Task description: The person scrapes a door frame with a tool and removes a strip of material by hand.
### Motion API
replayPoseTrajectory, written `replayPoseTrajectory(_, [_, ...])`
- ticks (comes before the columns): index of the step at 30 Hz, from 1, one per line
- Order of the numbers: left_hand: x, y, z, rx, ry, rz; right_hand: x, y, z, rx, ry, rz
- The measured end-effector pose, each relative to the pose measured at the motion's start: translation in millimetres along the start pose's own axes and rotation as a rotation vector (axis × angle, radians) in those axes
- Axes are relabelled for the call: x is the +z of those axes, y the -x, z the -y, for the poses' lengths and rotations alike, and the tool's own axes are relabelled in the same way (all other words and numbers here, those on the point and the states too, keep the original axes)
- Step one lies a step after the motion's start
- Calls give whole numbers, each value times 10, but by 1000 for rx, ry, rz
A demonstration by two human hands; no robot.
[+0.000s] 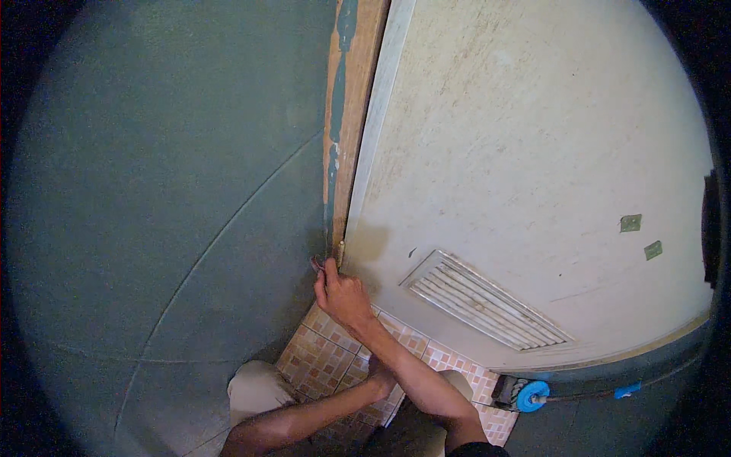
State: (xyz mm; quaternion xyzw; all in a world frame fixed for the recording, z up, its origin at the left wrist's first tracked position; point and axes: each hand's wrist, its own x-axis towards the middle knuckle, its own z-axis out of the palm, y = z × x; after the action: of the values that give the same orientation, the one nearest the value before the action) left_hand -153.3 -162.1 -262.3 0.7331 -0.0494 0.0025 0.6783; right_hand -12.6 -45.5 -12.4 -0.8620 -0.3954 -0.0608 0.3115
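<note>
My right hand [343,297] is closed at the lower end of a wooden door frame [356,99], its fingers pinched round a small item with a reddish edge [316,263]; I cannot make out its kind. The fingertips are at the seam between the frame and the dark green wall [190,167]. A brass-coloured hinge [341,247] shows just above the knuckles. Strips of green paint [337,99] remain along the bare wood. My left hand [378,371] is lower, crossed under my right forearm, which hides most of its fingers.
Right of the frame is a stained whitish door [518,145] with a slatted vent [487,301] and two small green patches [630,223]. Patterned tiles [327,343] cover the floor between my knees. A blue disc on a dark block [533,397], with a dark rod, lies at lower right.
</note>
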Motion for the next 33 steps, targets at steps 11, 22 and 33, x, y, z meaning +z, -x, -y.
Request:
replayPoseTrajectory(11, [36, -119, -445, -681, 498, -22, -37, 47, -49, -2, 34, -4])
replayPoseTrajectory(22, [-78, -54, -362, -1, -587, 321, -34, 57, -100, 11, 28, 13])
replayPoseTrajectory(33, [-149, -291, -1244, -507, 135, -78, 24, 62, -153, 35, 33, -9])
